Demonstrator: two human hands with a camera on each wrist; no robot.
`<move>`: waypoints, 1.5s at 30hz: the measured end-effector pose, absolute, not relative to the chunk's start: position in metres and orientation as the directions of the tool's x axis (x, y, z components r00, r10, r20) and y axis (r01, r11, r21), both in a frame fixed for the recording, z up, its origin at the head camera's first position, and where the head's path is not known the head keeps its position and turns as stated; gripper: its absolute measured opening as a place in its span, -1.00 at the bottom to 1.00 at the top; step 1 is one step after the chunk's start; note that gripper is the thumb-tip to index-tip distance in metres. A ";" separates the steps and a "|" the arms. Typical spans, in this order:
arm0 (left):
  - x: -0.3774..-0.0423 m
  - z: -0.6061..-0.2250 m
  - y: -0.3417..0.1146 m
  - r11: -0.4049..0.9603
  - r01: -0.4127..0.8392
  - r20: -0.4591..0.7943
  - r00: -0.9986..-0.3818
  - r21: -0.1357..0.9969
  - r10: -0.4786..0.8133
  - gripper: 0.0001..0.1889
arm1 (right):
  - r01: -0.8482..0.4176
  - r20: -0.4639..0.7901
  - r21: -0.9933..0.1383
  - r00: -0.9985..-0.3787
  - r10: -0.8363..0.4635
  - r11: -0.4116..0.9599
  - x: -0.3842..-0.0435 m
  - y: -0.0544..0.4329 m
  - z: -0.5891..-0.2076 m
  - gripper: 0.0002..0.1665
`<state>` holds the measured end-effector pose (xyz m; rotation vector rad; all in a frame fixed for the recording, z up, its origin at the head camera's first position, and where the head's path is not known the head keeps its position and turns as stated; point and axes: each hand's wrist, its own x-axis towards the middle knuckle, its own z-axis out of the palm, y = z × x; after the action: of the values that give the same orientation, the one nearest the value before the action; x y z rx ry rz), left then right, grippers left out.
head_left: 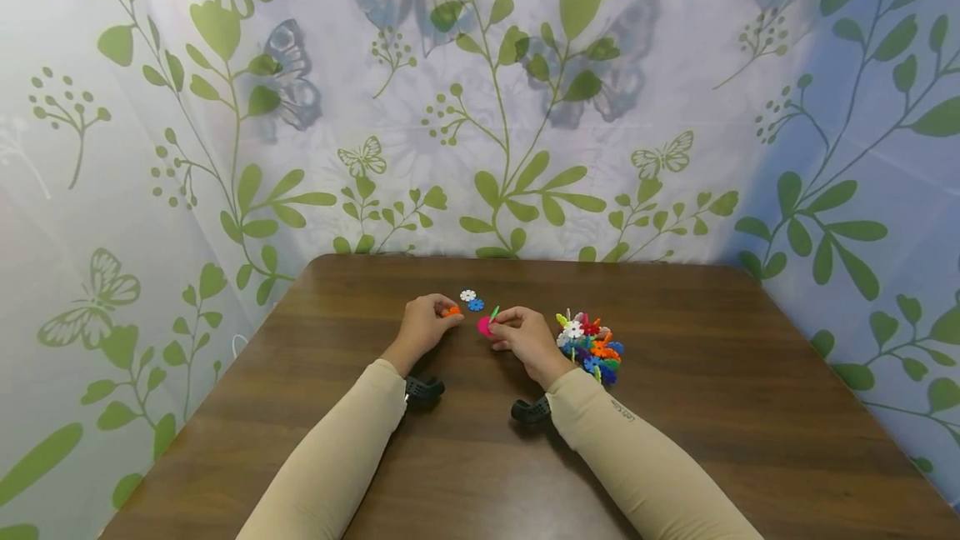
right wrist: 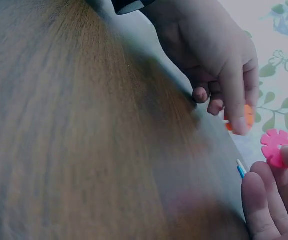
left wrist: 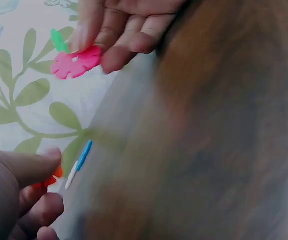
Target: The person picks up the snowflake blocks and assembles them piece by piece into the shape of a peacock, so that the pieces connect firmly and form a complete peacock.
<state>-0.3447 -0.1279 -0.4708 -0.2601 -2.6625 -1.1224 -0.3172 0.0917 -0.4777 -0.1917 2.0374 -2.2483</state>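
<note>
My left hand point(head_left: 426, 325) pinches an orange notched disc point(head_left: 453, 311) between thumb and fingers, above the table. Facing it, my right hand point(head_left: 527, 338) pinches a pink notched disc point(left wrist: 76, 62) with a hole in its middle. A green piece point(left wrist: 59, 41) stands up at the pink disc's edge and looks joined to it; the joint is partly hidden by the thumb. The two hands are a short gap apart, so the orange and pink discs do not touch. Beyond them a white disc point(head_left: 468, 295) and a blue disc point(head_left: 476, 305) lie side by side on the table.
A heap of many-coloured notched discs point(head_left: 588, 344) lies to the right of my right hand. The brown wooden table point(head_left: 480, 457) ends at a patterned curtain point(head_left: 420, 148) behind. Dark straps point(head_left: 531, 411) sit at both wrists.
</note>
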 end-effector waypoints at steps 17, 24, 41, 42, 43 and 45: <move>-0.323 -0.481 -0.108 0.448 0.422 0.375 -0.906 0.788 0.194 -0.85 | -0.041 0.051 -0.981 -0.998 -0.046 -0.190 -0.318 0.093 -0.476 -0.75; -0.321 -0.480 -0.108 0.504 0.463 0.431 -0.883 0.729 0.188 -0.83 | -0.039 0.049 -0.983 -0.997 -0.054 -0.180 -0.315 0.093 -0.477 -0.76; -0.319 -0.475 -0.108 0.486 0.696 0.661 -0.697 0.529 0.277 -0.83 | -0.079 0.100 -0.985 -0.986 -0.133 -0.156 -0.314 0.095 -0.470 -0.82; -0.319 -0.475 -0.108 0.487 0.701 0.667 -0.690 0.521 0.280 -0.83 | -0.079 0.099 -0.985 -0.986 -0.135 -0.151 -0.315 0.095 -0.470 -0.82; -0.318 -0.475 -0.108 0.488 0.705 0.672 -0.685 0.515 0.281 -0.84 | -0.077 0.097 -0.986 -0.986 -0.136 -0.148 -0.315 0.095 -0.470 -0.83; -0.318 -0.475 -0.107 0.499 0.707 0.676 -0.680 0.501 0.285 -0.85 | -0.070 0.090 -0.988 -0.986 -0.138 -0.139 -0.314 0.096 -0.470 -0.83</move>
<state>-0.3177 -0.1073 -0.4753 -0.8133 -2.2287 -1.0812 -0.3140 0.0958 -0.4701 -0.2458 2.0307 -2.3251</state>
